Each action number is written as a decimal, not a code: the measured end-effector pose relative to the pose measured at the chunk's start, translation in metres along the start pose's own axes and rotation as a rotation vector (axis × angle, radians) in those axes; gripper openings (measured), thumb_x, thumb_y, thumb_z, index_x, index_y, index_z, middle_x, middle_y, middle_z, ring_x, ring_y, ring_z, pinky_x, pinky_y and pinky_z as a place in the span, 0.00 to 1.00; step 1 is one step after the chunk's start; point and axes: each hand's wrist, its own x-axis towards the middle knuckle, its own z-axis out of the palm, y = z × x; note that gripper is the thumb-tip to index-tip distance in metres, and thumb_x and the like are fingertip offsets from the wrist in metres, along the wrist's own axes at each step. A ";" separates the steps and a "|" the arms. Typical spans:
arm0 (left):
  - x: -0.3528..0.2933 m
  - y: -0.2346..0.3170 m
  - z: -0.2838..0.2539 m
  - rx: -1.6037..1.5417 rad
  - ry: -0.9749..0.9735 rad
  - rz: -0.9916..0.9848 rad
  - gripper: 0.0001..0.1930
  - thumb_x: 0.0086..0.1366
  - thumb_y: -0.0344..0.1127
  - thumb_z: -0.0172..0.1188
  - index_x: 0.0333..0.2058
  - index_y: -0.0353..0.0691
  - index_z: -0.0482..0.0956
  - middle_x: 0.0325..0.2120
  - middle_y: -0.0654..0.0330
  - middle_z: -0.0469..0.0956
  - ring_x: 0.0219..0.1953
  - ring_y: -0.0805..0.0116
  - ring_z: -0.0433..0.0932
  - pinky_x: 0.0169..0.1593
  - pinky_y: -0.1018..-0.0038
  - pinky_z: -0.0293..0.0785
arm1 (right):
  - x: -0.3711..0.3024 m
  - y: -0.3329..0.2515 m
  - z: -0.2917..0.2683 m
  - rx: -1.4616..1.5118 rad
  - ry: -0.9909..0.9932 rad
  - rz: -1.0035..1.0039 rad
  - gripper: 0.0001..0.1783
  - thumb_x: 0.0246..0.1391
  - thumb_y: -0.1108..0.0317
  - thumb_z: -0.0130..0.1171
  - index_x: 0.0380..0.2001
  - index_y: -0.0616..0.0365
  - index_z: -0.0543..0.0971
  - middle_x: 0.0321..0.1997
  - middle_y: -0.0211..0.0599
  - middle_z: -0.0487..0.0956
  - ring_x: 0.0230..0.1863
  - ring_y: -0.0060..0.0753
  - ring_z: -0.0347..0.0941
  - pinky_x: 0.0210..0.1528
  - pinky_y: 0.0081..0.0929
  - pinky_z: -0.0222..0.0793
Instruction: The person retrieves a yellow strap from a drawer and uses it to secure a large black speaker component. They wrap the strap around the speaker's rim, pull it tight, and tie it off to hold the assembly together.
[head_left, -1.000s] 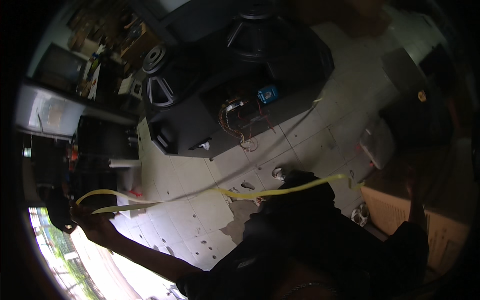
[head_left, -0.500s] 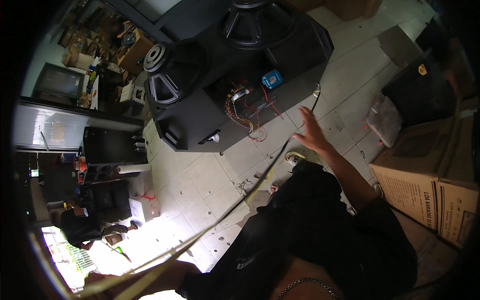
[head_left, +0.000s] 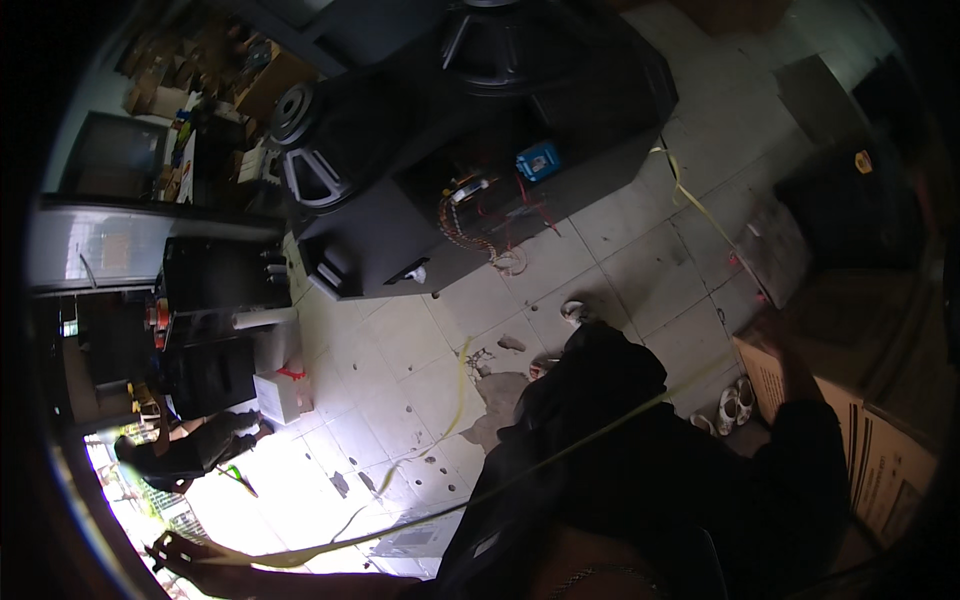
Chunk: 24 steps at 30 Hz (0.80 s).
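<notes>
At the lower left, my left hand (head_left: pixel 185 558) is closed round a long, thin yellow strap (head_left: pixel 310 553). One length of the strap stretches across my body toward the right. Another length hangs in a loose curve over the tiled floor. My right hand (head_left: pixel 785 345) is beside a cardboard box (head_left: pixel 820 330), dark and smeared by motion, so its fingers do not show clearly. The strap's taut length fades out close to that hand. A further yellow strap piece (head_left: pixel 700 203) runs between the large black speaker cabinet (head_left: pixel 600 185) and a wrapped grey bundle (head_left: pixel 772 250).
Two large speaker drivers, a bundle of wires (head_left: pixel 462 230) and a blue device (head_left: pixel 538 160) sit on the cabinet. Shoes (head_left: pixel 735 402) lie by the box. Another person (head_left: pixel 190 455) is at the far left, near a white box (head_left: pixel 277 397). Broken tiles mark the floor (head_left: pixel 500 400).
My right hand has swung right and down from beside the cabinet to the cardboard box. My left hand has shifted slightly left. The strap now crosses my body, with a loose curve over the floor.
</notes>
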 end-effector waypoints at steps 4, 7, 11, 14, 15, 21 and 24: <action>-0.012 -0.019 0.056 0.239 -0.219 0.060 0.22 0.74 0.38 0.46 0.63 0.39 0.65 0.55 0.50 0.73 0.54 0.58 0.76 0.53 0.68 0.75 | -0.155 0.118 0.044 0.464 -0.114 0.399 0.20 0.50 0.61 0.68 0.46 0.53 0.79 0.43 0.36 0.80 0.36 0.30 0.76 0.37 0.34 0.75; -0.018 0.004 0.101 0.109 -0.285 -0.086 0.23 0.74 0.34 0.42 0.66 0.41 0.63 0.61 0.49 0.67 0.61 0.57 0.71 0.62 0.65 0.68 | -0.227 0.107 0.030 0.618 -0.756 0.398 0.18 0.43 0.59 0.75 0.37 0.53 0.83 0.39 0.32 0.82 0.37 0.27 0.77 0.37 0.31 0.74; -0.009 0.014 0.120 -0.427 -0.317 -0.305 0.24 0.74 0.31 0.41 0.67 0.35 0.59 0.66 0.52 0.62 0.65 0.60 0.64 0.65 0.67 0.63 | -0.243 0.034 0.040 0.320 -0.537 -0.018 0.39 0.33 0.60 0.78 0.53 0.55 0.77 0.51 0.42 0.80 0.50 0.36 0.78 0.49 0.36 0.76; -0.044 0.009 0.160 -1.218 -0.507 -0.433 0.20 0.73 0.33 0.44 0.61 0.32 0.65 0.59 0.54 0.69 0.55 0.64 0.72 0.54 0.73 0.71 | -0.149 -0.002 0.062 0.118 -0.301 0.357 0.44 0.30 0.68 0.71 0.59 0.56 0.71 0.56 0.52 0.76 0.57 0.49 0.74 0.53 0.47 0.72; -0.044 -0.001 0.160 -1.669 -0.751 -0.622 0.18 0.72 0.30 0.45 0.57 0.31 0.69 0.56 0.54 0.72 0.51 0.65 0.75 0.50 0.74 0.74 | -0.082 -0.053 0.043 0.031 -0.062 0.075 0.42 0.34 0.70 0.67 0.60 0.57 0.70 0.57 0.54 0.74 0.59 0.50 0.71 0.56 0.45 0.70; -0.141 0.131 0.184 -1.482 -0.774 -0.637 0.15 0.69 0.26 0.51 0.52 0.28 0.76 0.61 0.45 0.68 0.57 0.57 0.75 0.59 0.65 0.73 | -0.104 -0.444 -0.290 1.064 0.423 -1.187 0.31 0.52 0.70 0.68 0.59 0.60 0.70 0.56 0.43 0.75 0.59 0.39 0.73 0.61 0.35 0.67; -0.162 0.116 0.168 -1.553 -0.820 -0.735 0.17 0.70 0.29 0.53 0.54 0.29 0.75 0.66 0.47 0.61 0.64 0.54 0.67 0.63 0.61 0.67 | -0.153 -0.542 -0.335 0.922 0.369 -1.341 0.26 0.53 0.66 0.67 0.55 0.59 0.74 0.51 0.37 0.77 0.51 0.31 0.74 0.54 0.32 0.68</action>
